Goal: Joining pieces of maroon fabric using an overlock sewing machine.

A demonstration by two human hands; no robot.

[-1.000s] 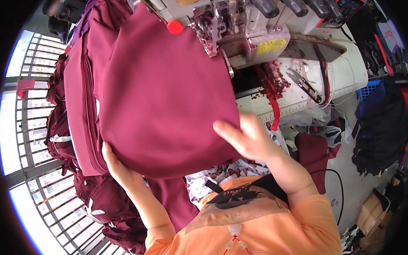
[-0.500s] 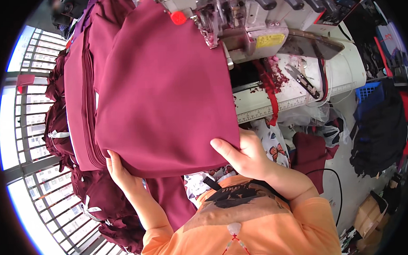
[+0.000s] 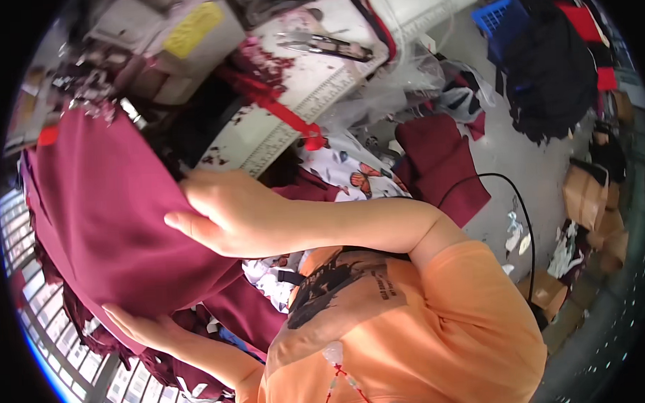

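Head view: our right hand (image 3: 231,215) lies flat on a maroon fabric piece (image 3: 103,216), fingers (image 3: 188,227) stretched out and pressed against its upper face rather than curled round it. Our left hand (image 3: 146,328) sits under the lower edge of the same cloth, palm up, fingers spread and cupping the hem from beneath; we cannot tell whether any fingertip pinches it. Between the two hands the fabric hangs as one broad sheet, raised in front of our chest and tilted toward the left. More maroon cloth (image 3: 92,330) bunches below and behind it, against a pale railing (image 3: 43,332). Past the right wrist, the counter (image 3: 311,81) carries a printed ruler strip along its near edge, a red strap (image 3: 276,107) draped over that edge, and scissors (image 3: 324,45) lying further back. A sewing machine (image 3: 160,29) with a yellow label stands at the counter's left end. Right of the counter, a dark red folded piece (image 3: 442,162) rests on the floor near a black cable (image 3: 522,216).
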